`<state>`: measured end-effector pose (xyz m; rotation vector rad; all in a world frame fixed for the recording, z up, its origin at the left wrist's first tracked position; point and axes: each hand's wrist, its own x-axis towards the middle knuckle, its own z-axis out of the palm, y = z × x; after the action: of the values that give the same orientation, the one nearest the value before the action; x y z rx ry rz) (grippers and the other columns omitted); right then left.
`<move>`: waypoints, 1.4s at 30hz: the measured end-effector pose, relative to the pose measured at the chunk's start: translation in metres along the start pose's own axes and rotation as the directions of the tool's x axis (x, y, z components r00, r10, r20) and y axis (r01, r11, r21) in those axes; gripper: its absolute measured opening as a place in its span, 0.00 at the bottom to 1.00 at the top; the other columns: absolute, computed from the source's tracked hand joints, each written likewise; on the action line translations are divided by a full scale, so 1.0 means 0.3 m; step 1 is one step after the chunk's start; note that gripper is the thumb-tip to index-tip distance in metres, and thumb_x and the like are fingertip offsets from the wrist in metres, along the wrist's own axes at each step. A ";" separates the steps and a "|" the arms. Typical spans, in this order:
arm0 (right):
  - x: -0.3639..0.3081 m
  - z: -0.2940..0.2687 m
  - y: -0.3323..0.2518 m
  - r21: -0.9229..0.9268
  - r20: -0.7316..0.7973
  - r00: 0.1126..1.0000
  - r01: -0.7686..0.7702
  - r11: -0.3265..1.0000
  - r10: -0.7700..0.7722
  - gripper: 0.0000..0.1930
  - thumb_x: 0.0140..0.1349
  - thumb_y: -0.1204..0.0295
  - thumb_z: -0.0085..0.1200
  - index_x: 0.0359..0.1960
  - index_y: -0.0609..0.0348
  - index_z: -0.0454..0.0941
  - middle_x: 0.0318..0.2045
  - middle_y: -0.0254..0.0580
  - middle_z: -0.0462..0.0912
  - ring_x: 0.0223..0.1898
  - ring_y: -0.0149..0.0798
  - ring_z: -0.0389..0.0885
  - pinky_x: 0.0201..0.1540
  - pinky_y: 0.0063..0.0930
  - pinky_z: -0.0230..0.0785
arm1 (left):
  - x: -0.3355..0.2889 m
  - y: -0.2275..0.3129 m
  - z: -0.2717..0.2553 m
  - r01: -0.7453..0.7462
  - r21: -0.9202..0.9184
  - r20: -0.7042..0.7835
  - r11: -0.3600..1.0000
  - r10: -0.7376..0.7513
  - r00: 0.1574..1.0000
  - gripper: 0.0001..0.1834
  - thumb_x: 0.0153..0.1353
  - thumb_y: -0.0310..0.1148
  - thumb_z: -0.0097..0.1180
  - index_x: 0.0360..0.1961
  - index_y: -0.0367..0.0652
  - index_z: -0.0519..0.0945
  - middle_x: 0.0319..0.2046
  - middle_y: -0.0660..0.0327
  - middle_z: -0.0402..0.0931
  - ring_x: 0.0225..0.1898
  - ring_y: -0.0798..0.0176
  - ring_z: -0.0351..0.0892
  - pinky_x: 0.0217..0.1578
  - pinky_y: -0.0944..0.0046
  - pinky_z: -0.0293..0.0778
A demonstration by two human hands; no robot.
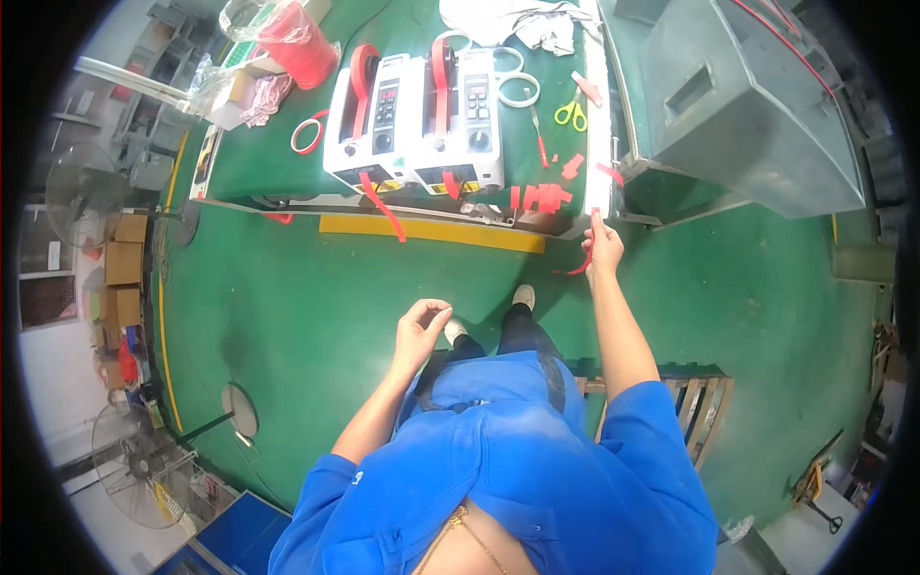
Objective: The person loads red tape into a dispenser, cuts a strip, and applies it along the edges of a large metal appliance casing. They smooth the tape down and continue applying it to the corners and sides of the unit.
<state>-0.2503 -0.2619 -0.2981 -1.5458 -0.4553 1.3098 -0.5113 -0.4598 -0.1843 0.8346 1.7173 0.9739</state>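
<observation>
My right hand point(605, 251) pinches a strip of red tape point(586, 263) at the front end of a white rail on the right of the bench. The strip's lower end dangles beside the fingers. My left hand point(419, 333) hovers over the floor in front of my body, fingers curled in and thumb against them, with nothing visible in it. Two white tape dispensers point(369, 129) with red rolls stand at the bench's front. One long red strip point(386, 211) hangs from the left machine, and a short tongue of tape shows at the right one. Several cut red tape pieces point(546, 198) lie beside them.
Yellow scissors point(572, 115), a red-handled craft knife point(540, 139) and white rings point(517, 89) lie right of the machines. A red bin point(297, 46) is at the back left. A grey metal housing point(738, 105) stands to the right. Behind me is a wooden pallet point(704, 407).
</observation>
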 end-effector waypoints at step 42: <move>-0.602 -0.555 0.694 -0.346 -0.337 0.942 -0.130 0.929 0.006 0.11 0.55 0.67 0.55 0.33 0.64 0.78 0.26 0.37 0.79 0.28 0.29 0.75 0.34 0.23 0.67 | 0.471 -0.370 -0.346 0.042 -0.043 0.012 0.998 -0.041 0.999 0.08 0.52 0.25 0.59 0.34 0.36 0.76 0.32 0.61 0.75 0.35 0.67 0.74 0.41 0.70 0.68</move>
<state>-0.2278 -0.5656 -0.4030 -2.0688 -0.4481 1.0225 -0.6640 -0.4119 -0.3162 0.7723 1.6919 0.9727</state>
